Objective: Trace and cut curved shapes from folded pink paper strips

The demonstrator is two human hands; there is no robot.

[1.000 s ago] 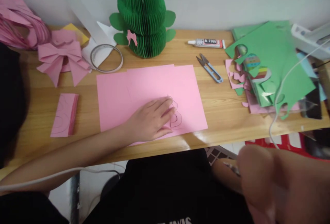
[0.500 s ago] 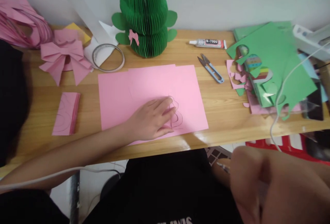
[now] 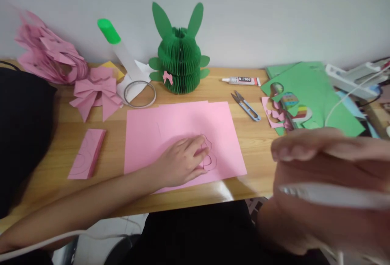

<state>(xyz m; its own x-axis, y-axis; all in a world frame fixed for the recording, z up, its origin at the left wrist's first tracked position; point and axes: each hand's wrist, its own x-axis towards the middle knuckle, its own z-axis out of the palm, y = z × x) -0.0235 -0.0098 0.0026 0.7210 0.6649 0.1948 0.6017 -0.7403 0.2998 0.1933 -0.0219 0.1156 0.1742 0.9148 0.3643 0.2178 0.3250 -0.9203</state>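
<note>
My left hand [image 3: 184, 162] lies on overlapping pink paper sheets [image 3: 146, 129], its fingers apart and pressing down. By its fingertips, a curved outline is drawn in dark line on the pink paper. Whether a loose paper piece sits under those fingers is hard to make out. Raised close to the camera at the right, my right hand [image 3: 329, 216] is large and blurred. Its fingers are closed round a slim white pen [image 3: 323, 196], whose pointed end faces left.
Behind the sheets stand a green paper rabbit [image 3: 179, 61], a glue tube [image 3: 243, 81] and thread snips [image 3: 246, 106]. At left are a folded pink stack [image 3: 87, 153], pink bows [image 3: 96, 94] and a tape roll [image 3: 140, 94]. Green paper [image 3: 319, 98] and scraps lie right.
My right hand has risen from below the table edge toward the camera, carrying the pen. The view has tilted up, showing the rabbit's ears. My left hand stays on the paper.
</note>
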